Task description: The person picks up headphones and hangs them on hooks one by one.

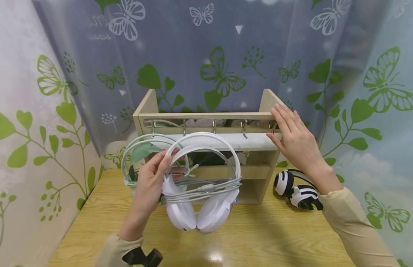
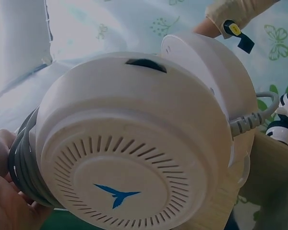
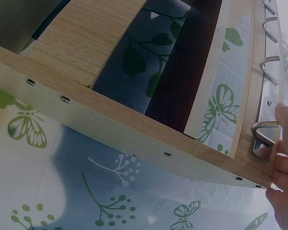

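Observation:
White over-ear headphones (image 1: 213, 215), a grey cable (image 1: 206, 188) wound round them, are held by the headband's left side in my left hand (image 1: 149, 185). Their earcups hang down in front of a wooden shelf rack (image 1: 206, 116). In the left wrist view one earcup (image 2: 117, 148) fills the middle, with vent slots and a blue mark. My right hand (image 1: 297, 144) rests with fairly straight fingers on the rack's upper right corner, thumb in front, near the end hook (image 3: 265, 134). Mint green headphones (image 1: 126, 157) hang at the rack's left end, partly behind my left hand.
A row of metal hooks (image 1: 214, 127) runs along the rack's front. Black-and-white headphones (image 1: 301, 194) lie on the wood-grain table (image 1: 253, 241), right of the rack. Patterned curtains (image 1: 179, 44) enclose the back and sides.

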Tool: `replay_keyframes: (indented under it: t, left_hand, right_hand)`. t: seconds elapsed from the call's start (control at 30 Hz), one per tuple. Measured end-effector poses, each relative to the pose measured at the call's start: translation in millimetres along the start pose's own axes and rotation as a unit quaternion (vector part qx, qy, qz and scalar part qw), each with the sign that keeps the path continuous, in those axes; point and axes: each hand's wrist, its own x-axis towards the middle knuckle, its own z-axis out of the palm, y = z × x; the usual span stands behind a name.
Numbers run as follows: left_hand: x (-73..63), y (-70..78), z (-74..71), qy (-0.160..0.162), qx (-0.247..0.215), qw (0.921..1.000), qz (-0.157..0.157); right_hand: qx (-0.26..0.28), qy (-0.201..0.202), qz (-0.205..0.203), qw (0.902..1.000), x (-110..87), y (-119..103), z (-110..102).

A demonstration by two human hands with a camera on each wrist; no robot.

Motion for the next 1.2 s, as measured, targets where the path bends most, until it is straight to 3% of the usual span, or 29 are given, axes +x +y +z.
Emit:
replay_keyframes:
  t: [0.63, 0.97, 1.2]
  left_hand:
    - [7.8, -5.6, 13.8, 0.009, -0.015, 0.9996, 0.020]
    - [12.3, -11.4, 21.4, 0.004, -0.047, 0.9987, 0.020]
    - [16.7, -14.6, 23.7, -0.002, -0.043, 0.9987, 0.028]
  right_hand:
    - [-0.001, -0.004, 0.003, 1.0000, -0.2, 0.5, -0.4]
    - [-0.003, -0.003, 0.003, 1.0000, -0.1, 0.2, -0.4]
    - [-0.002, -0.007, 0.006, 1.0000, 0.1, -0.6, -1.0]
